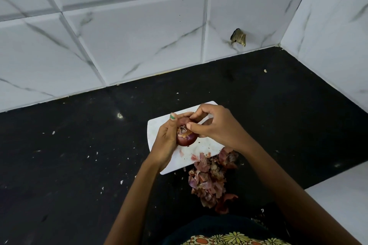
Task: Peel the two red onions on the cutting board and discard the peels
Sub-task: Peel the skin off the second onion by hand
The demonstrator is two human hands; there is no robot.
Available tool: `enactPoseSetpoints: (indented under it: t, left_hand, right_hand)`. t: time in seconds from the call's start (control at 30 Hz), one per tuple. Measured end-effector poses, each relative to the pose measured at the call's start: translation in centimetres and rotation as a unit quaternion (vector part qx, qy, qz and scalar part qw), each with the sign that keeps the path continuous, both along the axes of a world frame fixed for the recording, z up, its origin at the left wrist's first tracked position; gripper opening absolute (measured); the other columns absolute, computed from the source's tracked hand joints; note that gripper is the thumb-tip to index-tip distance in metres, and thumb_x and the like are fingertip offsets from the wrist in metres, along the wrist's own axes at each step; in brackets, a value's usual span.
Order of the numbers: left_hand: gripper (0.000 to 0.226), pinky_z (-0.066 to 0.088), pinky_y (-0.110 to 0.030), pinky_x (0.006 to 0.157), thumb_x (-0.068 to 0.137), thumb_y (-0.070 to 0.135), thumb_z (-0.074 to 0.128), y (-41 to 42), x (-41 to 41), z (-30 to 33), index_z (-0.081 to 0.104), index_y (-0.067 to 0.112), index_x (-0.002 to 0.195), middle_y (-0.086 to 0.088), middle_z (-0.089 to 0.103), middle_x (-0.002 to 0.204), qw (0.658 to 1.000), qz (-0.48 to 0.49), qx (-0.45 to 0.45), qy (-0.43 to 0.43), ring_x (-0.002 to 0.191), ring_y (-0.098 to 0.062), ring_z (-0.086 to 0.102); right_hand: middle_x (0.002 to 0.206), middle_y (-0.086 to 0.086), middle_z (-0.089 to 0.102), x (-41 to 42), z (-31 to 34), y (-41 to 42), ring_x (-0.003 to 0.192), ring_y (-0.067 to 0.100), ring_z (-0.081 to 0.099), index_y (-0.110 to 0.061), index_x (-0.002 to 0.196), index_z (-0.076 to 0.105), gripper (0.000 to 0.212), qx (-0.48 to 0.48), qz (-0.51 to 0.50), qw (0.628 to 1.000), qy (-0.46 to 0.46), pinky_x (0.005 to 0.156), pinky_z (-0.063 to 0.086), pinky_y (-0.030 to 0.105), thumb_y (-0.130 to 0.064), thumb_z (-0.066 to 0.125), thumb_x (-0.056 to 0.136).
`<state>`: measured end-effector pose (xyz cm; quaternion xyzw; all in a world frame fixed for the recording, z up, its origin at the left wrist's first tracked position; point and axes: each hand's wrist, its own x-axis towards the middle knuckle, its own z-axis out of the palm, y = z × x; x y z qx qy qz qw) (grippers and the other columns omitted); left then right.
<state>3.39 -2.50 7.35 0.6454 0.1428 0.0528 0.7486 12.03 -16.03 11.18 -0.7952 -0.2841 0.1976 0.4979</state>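
A red onion point(187, 139) is held above the white cutting board point(157, 127), its cut end facing me with some dry skin still on it. My left hand point(166, 141) cups the onion from the left, thumb up along its side. My right hand point(214, 125) comes from the right, fingertips pinching at the skin on the onion's top. A second reddish onion point(207, 121) is partly hidden behind my right hand; only a small part shows. A pile of purple-red peels point(211, 177) lies on the black counter by the board's near right corner.
The black counter point(69, 155) carries scattered small peel flakes. White marbled tile walls point(139, 36) close the back and right side. A white surface point(342, 201) adjoins the counter at the near right. A chipped hole point(238, 37) marks the back wall.
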Motion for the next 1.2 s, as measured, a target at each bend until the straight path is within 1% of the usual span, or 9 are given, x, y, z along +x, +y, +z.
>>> enactPoseSetpoints:
  t: [0.13, 0.27, 0.43, 0.53, 0.6, 0.83, 1.0, 1.13, 1.2]
  left_hand:
    - [0.063, 0.053, -0.035, 0.094, 0.093, 0.053, 0.026, 0.1, -0.1, -0.6, 0.058, 0.011, 0.127, -0.009, 0.067, 0.121, 1.000, -0.002, 0.018, -0.003, 0.112, -0.022, 0.065]
    - [0.060, 0.054, -0.032, 0.091, 0.094, 0.050, 0.027, 0.4, 0.1, -0.4, 0.060, 0.010, 0.124, -0.011, 0.067, 0.119, 0.999, -0.007, 0.048, -0.011, 0.110, -0.023, 0.066]
    - [0.052, 0.056, -0.028, 0.085, 0.093, 0.048, 0.029, 0.1, 0.2, -0.1, 0.063, 0.018, 0.117, -0.007, 0.068, 0.116, 0.998, -0.008, 0.056, -0.024, 0.108, -0.021, 0.067]
    - [0.052, 0.056, -0.026, 0.082, 0.095, 0.044, 0.027, 0.2, 0.3, 0.2, 0.063, 0.014, 0.119, -0.003, 0.069, 0.113, 0.998, 0.003, 0.057, -0.031, 0.104, -0.017, 0.068]
    - [0.053, 0.055, -0.023, 0.080, 0.096, 0.042, 0.027, 0.3, 0.5, 0.4, 0.062, 0.011, 0.120, -0.001, 0.068, 0.114, 0.997, 0.004, 0.070, -0.037, 0.103, -0.014, 0.068]
    - [0.057, 0.056, -0.026, 0.084, 0.093, 0.044, 0.030, 0.5, 0.9, 0.7, 0.060, 0.006, 0.125, -0.009, 0.064, 0.122, 0.992, 0.008, 0.113, -0.049, 0.108, -0.018, 0.066]
    - [0.055, 0.057, -0.033, 0.085, 0.094, 0.044, 0.032, 0.7, 1.1, 0.7, 0.060, 0.008, 0.124, -0.007, 0.066, 0.117, 0.994, 0.012, 0.095, -0.054, 0.105, -0.021, 0.067]
    - [0.052, 0.056, -0.033, 0.087, 0.093, 0.046, 0.032, 0.7, 1.1, 0.9, 0.062, 0.014, 0.121, -0.003, 0.066, 0.118, 0.994, 0.026, 0.088, -0.054, 0.108, -0.019, 0.066]
    - [0.050, 0.056, -0.034, 0.088, 0.093, 0.049, 0.031, 0.8, 1.1, 1.0, 0.063, 0.019, 0.117, -0.003, 0.066, 0.120, 0.995, 0.040, 0.071, -0.050, 0.110, -0.019, 0.065]
  right_hand:
    - [0.087, 0.003, 0.069, 0.5, 0.2, -0.2, 0.069, 0.010, 0.069, -0.005, 0.084, 0.068, 0.008, 0.024, 0.003, 0.998, 0.053, 0.064, 0.060, 0.034, -0.010, 0.074, 0.080]
    - [0.084, 0.003, 0.071, 0.5, -0.2, -0.2, 0.072, 0.013, 0.069, -0.011, 0.080, 0.067, 0.015, 0.016, -0.002, 0.999, 0.033, 0.064, 0.060, 0.031, -0.017, 0.080, 0.074]
    - [0.079, 0.004, 0.068, 0.8, -0.2, -0.4, 0.071, 0.020, 0.071, -0.008, 0.075, 0.067, 0.008, 0.040, -0.036, 0.998, 0.037, 0.063, 0.061, 0.039, -0.002, 0.071, 0.078]
    - [0.083, 0.002, 0.071, 0.9, 0.0, -0.6, 0.074, 0.018, 0.071, -0.010, 0.080, 0.069, 0.011, 0.045, -0.014, 0.998, 0.046, 0.069, 0.060, 0.035, -0.011, 0.078, 0.074]
    - [0.085, 0.000, 0.072, 0.6, 0.1, -0.6, 0.075, 0.016, 0.071, -0.013, 0.082, 0.069, 0.016, 0.036, -0.018, 0.999, 0.034, 0.071, 0.060, 0.037, -0.016, 0.081, 0.072]
    - [0.083, -0.004, 0.070, 0.6, 0.3, -0.3, 0.076, 0.017, 0.070, -0.016, 0.082, 0.067, 0.021, 0.026, -0.038, 0.999, 0.022, 0.071, 0.059, 0.044, -0.020, 0.081, 0.068]
    - [0.080, -0.005, 0.070, 0.3, 0.5, 0.2, 0.073, 0.014, 0.070, -0.016, 0.080, 0.068, 0.016, 0.027, -0.055, 0.998, -0.010, 0.067, 0.060, 0.040, -0.015, 0.078, 0.068]
    - [0.076, -0.005, 0.070, 0.7, 0.6, 0.3, 0.069, 0.010, 0.069, -0.014, 0.078, 0.071, 0.011, 0.040, -0.064, 0.997, -0.018, 0.065, 0.059, 0.028, -0.010, 0.075, 0.070]
    - [0.072, -0.004, 0.071, 0.8, 0.6, 0.2, 0.067, 0.010, 0.068, -0.013, 0.076, 0.071, 0.008, 0.053, -0.078, 0.995, -0.021, 0.065, 0.057, 0.026, -0.006, 0.073, 0.072]
